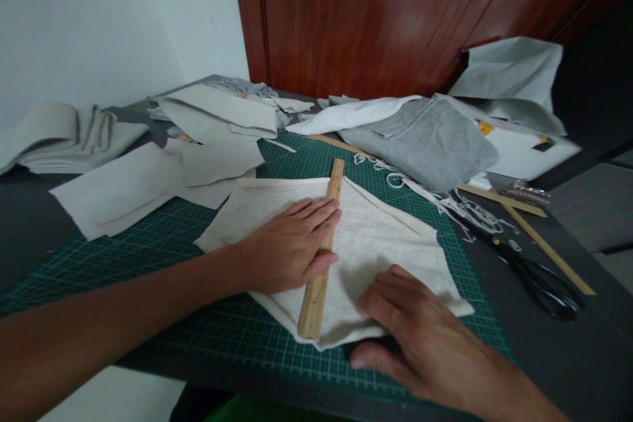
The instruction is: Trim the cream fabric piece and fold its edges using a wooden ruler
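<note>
Cream cloth [370, 237], is it, spread out on the green mat [212, 334]?

"Yes; take it as the middle of the clock. The right hand [415, 330] is nearest, at five o'clock, fingers curled over the cloth's near edge, thumb standing apart."

"Is it gripping that dark thing [370, 346] underneath?"

"I can't tell; the hand hides most of it."

"And the wooden ruler [312, 306]?"

"Lying on the cloth, near end at six, far end past the edge at twelve. The left hand [289, 247] reaches across it from nine, fingers flat and close together, thumb a little apart."

"Farther out?"

"Black scissors [519, 262] between three and four, pale fabric pieces [123, 184] near ten, tangled white cords [415, 186] at two, grey fabric [420, 142] at one. Behind, a reddish-brown wooden panel [376, 20] at twelve."
</note>
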The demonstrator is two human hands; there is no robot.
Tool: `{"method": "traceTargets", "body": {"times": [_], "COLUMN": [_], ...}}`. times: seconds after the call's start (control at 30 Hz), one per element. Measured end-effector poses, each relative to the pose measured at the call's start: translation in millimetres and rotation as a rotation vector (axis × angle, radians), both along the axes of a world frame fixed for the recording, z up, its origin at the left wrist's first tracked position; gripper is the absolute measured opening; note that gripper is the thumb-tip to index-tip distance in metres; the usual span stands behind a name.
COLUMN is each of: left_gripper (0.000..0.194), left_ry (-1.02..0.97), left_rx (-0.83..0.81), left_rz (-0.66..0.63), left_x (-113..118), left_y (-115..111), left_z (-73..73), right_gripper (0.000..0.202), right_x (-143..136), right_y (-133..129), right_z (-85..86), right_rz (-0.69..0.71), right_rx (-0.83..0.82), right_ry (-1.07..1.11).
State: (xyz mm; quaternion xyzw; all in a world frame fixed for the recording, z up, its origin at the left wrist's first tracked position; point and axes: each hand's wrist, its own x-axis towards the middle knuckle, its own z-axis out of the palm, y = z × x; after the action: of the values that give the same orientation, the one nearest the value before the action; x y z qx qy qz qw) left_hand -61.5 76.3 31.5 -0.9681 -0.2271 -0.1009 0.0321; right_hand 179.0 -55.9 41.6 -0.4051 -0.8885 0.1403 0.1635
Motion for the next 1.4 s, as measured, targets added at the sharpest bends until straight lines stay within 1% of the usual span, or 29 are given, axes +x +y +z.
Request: {"method": "traceTargets", "body": {"times": [0.1,0.23,0.6,0.83,1.0,1.1,1.27,1.4], "left_gripper": [0.065,0.064,0.064,0.062,0.061,0.061,0.061,0.061], "left_ry": [0.001,0.013,0.007,-0.017,-0.020,-0.023,-0.041,-0.042], "left_rx": [0.004,0.004,-0.023,-0.034,-0.041,-0.042,-0.045,-0.043], "left_rz": [0.007,0.011,0.015,-0.012,-0.014,-0.006,0.004,0.004], "left_x": [0.8,1.4,4.4,6.2,5.8,6.1,5.5,5.4], "left_y": [0.1,-0.3,-2.7,-5.2,-4.9,-4.6,-4.9,-4.7], "left_z": [-0.3,-0.7,0.6,-0.9,0.0,0.9,0.8,0.3], "right_gripper": [0.038,0.035,0.037,0.031,0.033,0.035,0.036,0.039], "right_x": [3.1,1.8,2.2,2.4,4.0,4.5,5.2,5.1], "right_y": [-5.5,-9.5,-17.2,-27.9,-25.0,-21.6,-19.4,-19.2], "right_z": [-5.3,-9.8,-5.4,-0.5,-2.5,-6.0,-11.2,-12.2], "right_rz": [-0.001,-0.017,-0.027,-0.086,-0.055,-0.039,-0.044,-0.051], "right_rx": [0.064,0.079,0.058,0.013,-0.005,0.014,0.037,0.062], "right_ry": [-0.026,-0.005,0.020,-0.016,0.015,0.047,0.077,0.080]}}
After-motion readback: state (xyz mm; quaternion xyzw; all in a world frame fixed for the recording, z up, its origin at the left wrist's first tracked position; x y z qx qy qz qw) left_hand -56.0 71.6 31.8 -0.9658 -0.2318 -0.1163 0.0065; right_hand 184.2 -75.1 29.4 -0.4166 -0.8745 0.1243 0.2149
